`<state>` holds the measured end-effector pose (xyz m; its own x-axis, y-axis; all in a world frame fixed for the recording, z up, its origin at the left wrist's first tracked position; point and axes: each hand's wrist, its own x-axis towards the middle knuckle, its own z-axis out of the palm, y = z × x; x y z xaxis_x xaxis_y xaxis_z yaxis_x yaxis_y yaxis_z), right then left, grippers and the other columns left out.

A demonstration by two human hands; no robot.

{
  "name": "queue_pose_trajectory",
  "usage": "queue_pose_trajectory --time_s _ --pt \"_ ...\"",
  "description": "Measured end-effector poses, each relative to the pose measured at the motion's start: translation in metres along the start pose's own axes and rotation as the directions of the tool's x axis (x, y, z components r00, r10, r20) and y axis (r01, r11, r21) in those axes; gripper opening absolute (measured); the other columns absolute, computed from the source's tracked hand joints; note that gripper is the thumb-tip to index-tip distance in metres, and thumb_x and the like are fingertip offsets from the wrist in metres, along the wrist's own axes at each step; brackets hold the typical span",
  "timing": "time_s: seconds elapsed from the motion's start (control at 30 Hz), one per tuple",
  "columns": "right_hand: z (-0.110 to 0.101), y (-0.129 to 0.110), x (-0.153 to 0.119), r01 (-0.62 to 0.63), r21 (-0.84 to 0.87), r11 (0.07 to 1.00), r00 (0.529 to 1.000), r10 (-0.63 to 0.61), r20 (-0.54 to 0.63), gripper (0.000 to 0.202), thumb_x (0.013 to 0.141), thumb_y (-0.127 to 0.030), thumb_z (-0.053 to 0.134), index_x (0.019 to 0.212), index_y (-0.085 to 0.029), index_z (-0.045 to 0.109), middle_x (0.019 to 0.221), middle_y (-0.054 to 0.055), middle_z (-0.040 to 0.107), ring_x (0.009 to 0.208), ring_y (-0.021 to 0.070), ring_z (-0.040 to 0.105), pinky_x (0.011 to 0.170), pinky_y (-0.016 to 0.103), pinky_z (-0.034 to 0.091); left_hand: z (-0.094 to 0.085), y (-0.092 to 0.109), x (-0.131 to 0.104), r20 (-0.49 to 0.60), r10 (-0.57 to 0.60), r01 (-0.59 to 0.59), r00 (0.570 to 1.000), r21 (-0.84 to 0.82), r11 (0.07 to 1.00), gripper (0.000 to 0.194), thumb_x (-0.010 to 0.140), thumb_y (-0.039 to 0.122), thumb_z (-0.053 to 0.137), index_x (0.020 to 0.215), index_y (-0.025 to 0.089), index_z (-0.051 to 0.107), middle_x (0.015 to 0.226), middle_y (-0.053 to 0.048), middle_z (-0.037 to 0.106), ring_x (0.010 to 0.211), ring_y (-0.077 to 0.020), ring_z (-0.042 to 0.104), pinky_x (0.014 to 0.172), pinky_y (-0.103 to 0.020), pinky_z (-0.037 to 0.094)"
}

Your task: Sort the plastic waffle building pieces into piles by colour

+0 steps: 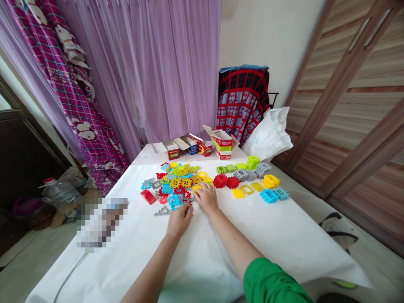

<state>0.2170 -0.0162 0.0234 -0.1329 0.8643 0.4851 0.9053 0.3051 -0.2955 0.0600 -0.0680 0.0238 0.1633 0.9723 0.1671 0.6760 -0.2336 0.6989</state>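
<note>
My right hand (206,198) reaches to the near right edge of a mixed pile of toothed plastic building pieces (176,182). Its fingers are curled on a yellow building piece (196,188). Just to the left, my left hand (179,219) is closed low over the cloth, its fingertips pressed together; whatever they may hold is hidden. Close to that hand lie a blue building piece (174,202) and a grey triangular piece (162,211). Pieces sorted by colour stand on the right: red stacks (220,181), green ones (253,162), grey ones (262,169), yellow ones (270,181) and blue ones (269,196).
Several small open cardboard boxes (173,151) stand along the far side of the white-covered table (132,261). A red plastic part (147,197) lies left of the pile. Behind the right corner is a white bag (268,134). A blurred-out object (101,223) with a cord lies at the left edge.
</note>
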Motion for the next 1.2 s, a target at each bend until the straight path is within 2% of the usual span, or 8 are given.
queue_pose_trajectory --time_s 0.17,0.3,0.4,0.5,0.6,0.7,0.93,1.2 --pt "-0.001 0.000 -0.006 0.000 0.150 0.989 0.987 0.024 -0.157 0.014 0.089 -0.022 0.054 0.089 -0.021 0.068 0.111 0.009 0.069 0.107 0.0223 0.056 0.095 0.036 0.042 -0.001 0.001 0.000 -0.015 -0.035 0.035 0.999 -0.001 0.999 0.023 0.088 0.030 0.047 0.089 0.021 0.068 0.071 -0.001 0.072 0.069 -0.0154 0.066 0.067 -0.024 0.044" --pt "-0.002 0.004 -0.030 -0.178 0.481 0.859 0.913 0.326 -0.246 0.026 0.091 -0.032 0.043 0.091 -0.019 0.066 0.092 0.008 0.070 0.088 0.0193 0.062 0.082 0.031 0.049 -0.001 -0.004 -0.002 -0.034 -0.003 0.000 0.999 -0.076 0.997 0.023 0.085 0.034 0.050 0.091 0.021 0.068 0.073 -0.002 0.072 0.068 -0.0165 0.066 0.066 -0.026 0.046" --pt "-0.006 0.007 -0.049 -0.332 0.731 0.596 0.847 0.530 -0.047 0.034 0.085 -0.047 0.046 0.090 -0.019 0.065 0.082 0.005 0.068 0.073 0.0183 0.062 0.064 0.029 0.052 0.005 -0.004 -0.001 -0.045 0.006 -0.015 0.999 -0.205 0.979 0.028 0.080 0.041 0.055 0.094 0.020 0.068 0.076 -0.003 0.072 0.063 -0.0160 0.065 0.063 -0.027 0.047" --pt "-0.010 0.006 -0.057 -0.409 0.852 0.327 0.801 0.576 0.164 0.039 0.076 -0.054 0.054 0.090 -0.018 0.064 0.076 0.002 0.065 0.065 0.0174 0.060 0.051 0.026 0.051 0.017 0.006 0.003 0.025 -0.051 0.057 0.998 -0.416 0.908 0.039 0.076 0.050 0.059 0.098 0.019 0.067 0.075 -0.003 0.071 0.052 -0.0132 0.060 0.053 -0.025 0.045" --pt "-0.014 0.004 -0.057 -0.413 0.880 0.233 0.783 0.585 0.212 0.038 0.072 -0.052 0.059 0.090 -0.019 0.063 0.074 0.001 0.063 0.065 0.0171 0.060 0.049 0.025 0.051 0.028 0.019 0.007 0.104 -0.118 0.156 0.988 -0.577 0.802 0.040 0.070 0.053 0.062 0.090 0.018 0.066 0.070 -0.001 0.070 0.043 -0.0095 0.053 0.046 -0.022 0.041" --pt "-0.017 0.001 -0.057 -0.407 0.863 0.299 0.808 0.559 0.187 0.035 0.076 -0.046 0.057 0.098 -0.019 0.062 0.068 -0.001 0.062 0.059 0.0152 0.058 0.050 0.024 0.050 0.030 0.025 0.009 0.108 -0.162 0.194 0.981 -0.612 0.767 0.040 0.069 0.055 0.062 0.085 0.018 0.064 0.063 0.002 0.066 0.039 -0.0073 0.049 0.041 -0.020 0.035" --pt "-0.036 0.001 -0.068 -0.272 0.640 0.718 0.942 0.335 0.025 0.036 0.080 -0.035 0.058 0.113 -0.022 0.064 0.102 0.005 0.071 0.080 0.0167 0.066 0.074 0.028 0.053 0.019 0.026 0.009 0.170 -0.236 0.288 0.957 -0.665 0.689 0.039 0.070 0.051 0.064 0.090 0.017 0.065 0.058 0.004 0.061 0.034 -0.0050 0.041 0.034 -0.018 0.023" --pt "-0.038 0.006 -0.085 -0.184 0.394 0.900 0.973 0.223 -0.055 0.044 0.073 -0.024 0.066 0.116 -0.021 0.060 0.104 0.006 0.065 0.083 0.0164 0.063 0.079 0.029 0.052 0.017 0.034 0.007 0.222 -0.222 0.313 0.949 -0.623 0.717 0.042 0.072 0.054 0.064 0.092 0.016 0.067 0.056 0.003 0.060 0.036 -0.0056 0.043 0.033 -0.017 0.021"
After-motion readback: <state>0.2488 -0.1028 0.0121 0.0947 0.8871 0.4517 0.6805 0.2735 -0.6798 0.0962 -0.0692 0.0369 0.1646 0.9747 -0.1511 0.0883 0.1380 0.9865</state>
